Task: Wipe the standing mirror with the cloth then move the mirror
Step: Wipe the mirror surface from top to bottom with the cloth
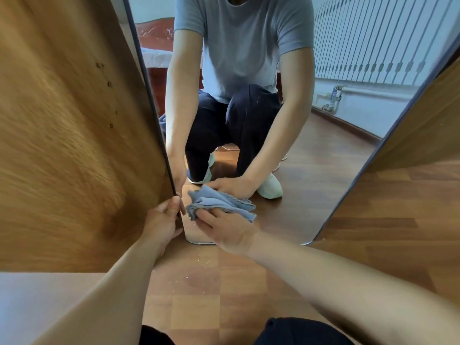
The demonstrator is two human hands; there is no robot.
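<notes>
Head view: on wood flooring [224, 290], the mirror [311, 158] is gripped at its edge by the left hand [161, 220], the cloth [219, 204] by the right hand [226, 230].

Brown wood-pattern floor [199, 302], the standing mirror [311, 170] upright on it, pale specks [206, 262] just before its base
</notes>
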